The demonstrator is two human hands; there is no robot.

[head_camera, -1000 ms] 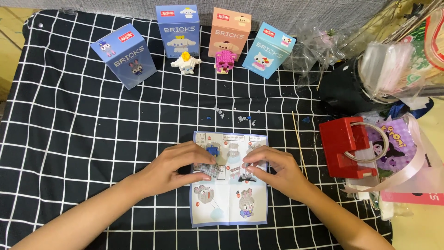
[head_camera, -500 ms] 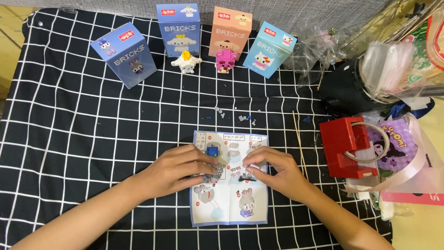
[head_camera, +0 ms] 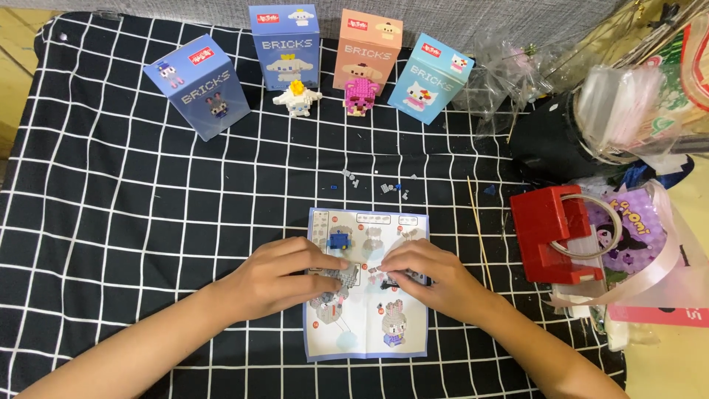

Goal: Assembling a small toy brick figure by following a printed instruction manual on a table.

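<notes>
Both hands are working over the instruction sheet. L hand is pinching a small grey brick build. R hand, fingertips closing, is pressing a tiny piece just right of it, w/ loose bricks lying further up the cloth.

sheet under both hands | boxes behind | loose bricks between

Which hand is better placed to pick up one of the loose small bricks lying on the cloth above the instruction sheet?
Right, probably. The right hand lies nearer the loose small bricks, while the left hand rests farther left, fingers on the grey brick build over the instruction sheet.
</notes>
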